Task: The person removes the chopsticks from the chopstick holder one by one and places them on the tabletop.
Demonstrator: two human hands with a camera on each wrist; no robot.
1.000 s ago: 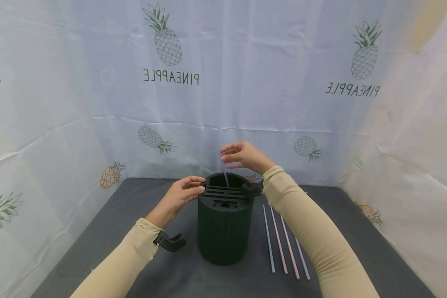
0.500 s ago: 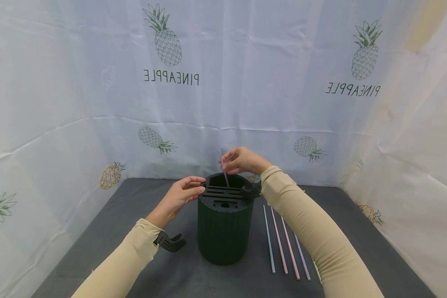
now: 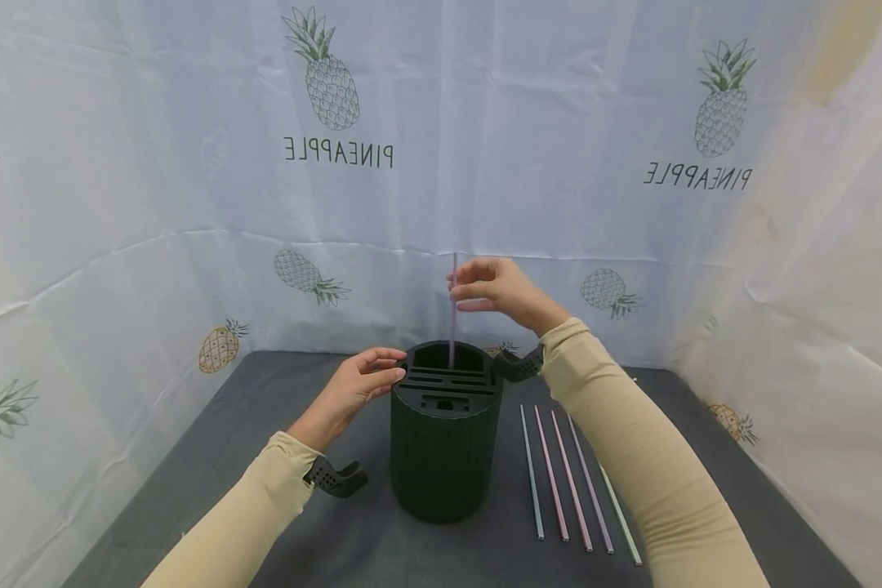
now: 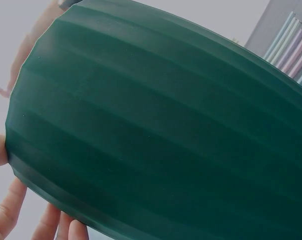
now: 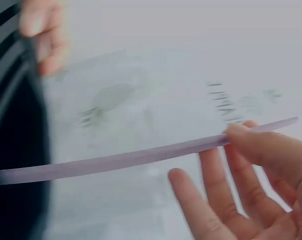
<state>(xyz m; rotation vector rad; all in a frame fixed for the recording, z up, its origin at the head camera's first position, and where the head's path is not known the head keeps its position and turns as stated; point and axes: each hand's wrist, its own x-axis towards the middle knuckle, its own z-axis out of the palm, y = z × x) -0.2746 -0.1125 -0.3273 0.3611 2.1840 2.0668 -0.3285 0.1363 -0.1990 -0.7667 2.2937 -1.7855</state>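
Note:
My right hand (image 3: pixel 496 286) pinches a purple chopstick (image 5: pixel 115 159) near its upper end, thumb against fingers. The chopstick stands nearly upright, and its lower end reaches into the large rear opening of a dark green ribbed utensil holder (image 3: pixel 441 465). That lower tip is hidden inside. My left hand (image 3: pixel 353 388) rests at the left of the holder's rim with its fingers loosely extended. In the left wrist view its fingertips (image 4: pixel 49 220) touch the edge of the green wall (image 4: pixel 156 135).
Several chopsticks in blue, pink (image 3: pixel 571 482), purple and pale green (image 3: pixel 621 518) lie side by side right of the holder on the dark cloth (image 3: pixel 338 539). The holder's black slotted top (image 3: pixel 448 384) faces up. A white pineapple-print curtain (image 3: pixel 485 163) surrounds the table.
My right hand first loosens, then grips lower on the purple chopstick; now it has risen and moved right, lifting the chopstick more upright. The left hand and the holder have stayed put.

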